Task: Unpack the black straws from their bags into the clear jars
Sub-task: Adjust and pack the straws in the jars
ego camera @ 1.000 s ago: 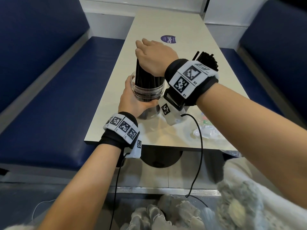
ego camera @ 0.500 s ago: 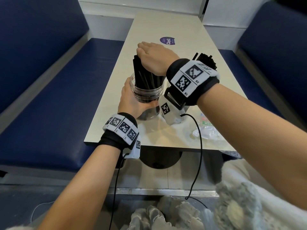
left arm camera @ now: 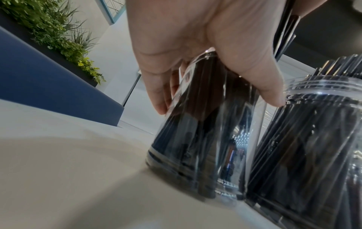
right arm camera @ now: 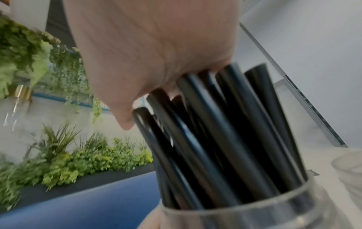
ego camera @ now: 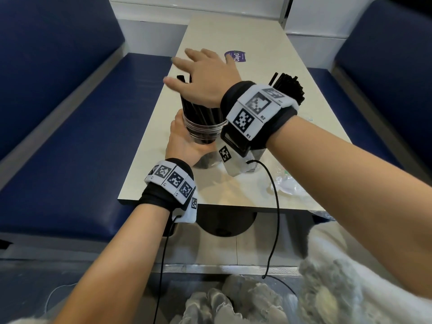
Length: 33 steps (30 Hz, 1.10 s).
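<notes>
A clear jar (ego camera: 203,130) (left arm camera: 199,139) (right arm camera: 254,215) stands near the table's front left, with a bunch of black straws (ego camera: 198,111) (right arm camera: 215,139) leaning out of it. My left hand (ego camera: 184,146) (left arm camera: 195,54) grips the jar's side, fingers and thumb wrapped round it. My right hand (ego camera: 201,73) (right arm camera: 152,54) is spread flat over the straw tops, its palm touching them. A second clear jar (left arm camera: 313,139), packed with black straws (ego camera: 288,86), stands just right of the first, largely hidden behind my right wrist in the head view.
Crumpled clear plastic bags (ego camera: 286,185) lie at the table's front right. A purple sticker (ego camera: 236,57) marks the beige table (ego camera: 245,36) farther back. Blue benches (ego camera: 70,136) flank both sides. A black cable (ego camera: 275,206) hangs from my right wrist.
My right hand let go of the straw bunch and spread flat over the tops. The straws now lean left in the jar. My left hand still holds the jar.
</notes>
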Tool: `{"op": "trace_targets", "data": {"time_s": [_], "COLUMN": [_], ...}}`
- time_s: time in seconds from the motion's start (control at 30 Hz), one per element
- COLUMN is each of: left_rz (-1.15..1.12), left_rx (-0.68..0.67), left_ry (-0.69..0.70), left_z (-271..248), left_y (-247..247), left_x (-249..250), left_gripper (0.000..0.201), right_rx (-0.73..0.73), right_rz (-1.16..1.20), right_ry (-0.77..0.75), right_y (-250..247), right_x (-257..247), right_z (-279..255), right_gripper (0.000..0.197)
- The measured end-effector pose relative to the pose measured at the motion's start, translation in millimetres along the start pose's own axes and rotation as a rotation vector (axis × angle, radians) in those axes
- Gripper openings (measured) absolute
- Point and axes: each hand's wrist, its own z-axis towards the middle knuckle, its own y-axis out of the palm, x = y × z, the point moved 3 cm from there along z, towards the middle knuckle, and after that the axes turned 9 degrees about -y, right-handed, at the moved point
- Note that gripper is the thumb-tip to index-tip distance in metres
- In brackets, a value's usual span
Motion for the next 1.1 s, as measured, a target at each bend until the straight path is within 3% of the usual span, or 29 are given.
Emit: {"op": "trace_targets", "data": {"time_s": [0.07, 0.2, 0.37, 0.63, 0.87, 0.97, 1.07, 1.1], "left_rz": [0.005, 0.048, 0.051, 0.044, 0.035, 0.037, 0.045, 0.045], "left_rx": [0.0, 0.017, 0.021, 0.016, 0.029, 0.035, 0.036, 0.036], "left_ry": [-0.007, -0.001, 0.013, 0.005, 0.019, 0.032, 0.024, 0.014], "left_z": [0, 1, 3, 1, -1, -2, -2, -2], "left_y": [1, -1, 0, 1, 0, -1, -1, -1], "left_x": [0, 1, -3, -2, 0, 1, 0, 0], "left_gripper": [0.108, 0.092, 0.108, 0.107, 0.099, 0.096, 0.096, 0.097], "right_rx": [-0.016, 0.159, 0.275, 0.301, 0.534, 0.517, 0.397, 0.352], "right_rz": [-0.037, 0.022, 0.119, 0.256, 0.518, 0.547, 0.515, 0.47], "right_ry": [-0.015, 0.024, 0.053, 0.095, 0.18, 0.242, 0.241, 0.252], "right_y": [6, 4, 2, 19, 14, 9, 10, 10], "right_x": [-5, -3, 10, 22, 20, 18, 15, 15], "right_z": [3, 5, -4, -22, -12, -13, -16, -18], "right_gripper": [0.048, 0.026, 0.026, 0.027, 0.015, 0.008, 0.003, 0.011]}}
